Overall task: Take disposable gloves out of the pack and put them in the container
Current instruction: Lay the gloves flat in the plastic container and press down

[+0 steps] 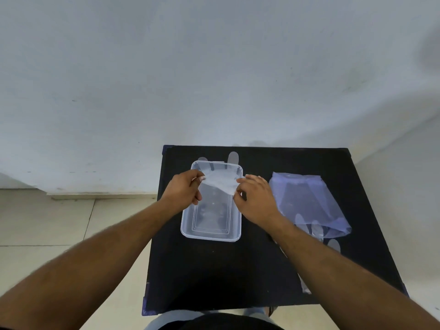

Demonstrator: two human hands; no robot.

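Note:
A clear plastic container (pixel 212 232) lies on the black table (pixel 214 277), left of centre. Above its far half I hold a thin transparent disposable glove (pixel 220 181), stretched between both hands. My left hand (pixel 184 190) pinches the glove's left edge and my right hand (pixel 256 198) pinches its right edge. The glove's fingers reach past the container's far rim onto the table. To the right lies the bluish translucent glove pack (pixel 307 201), with glove fingers poking out of its near open end.
A loose clear glove (pixel 333 245) lies near the pack's opening, partly hidden by my right forearm. The table stands against a pale wall (pixel 214 67), with tiled floor (pixel 71 222) to the left.

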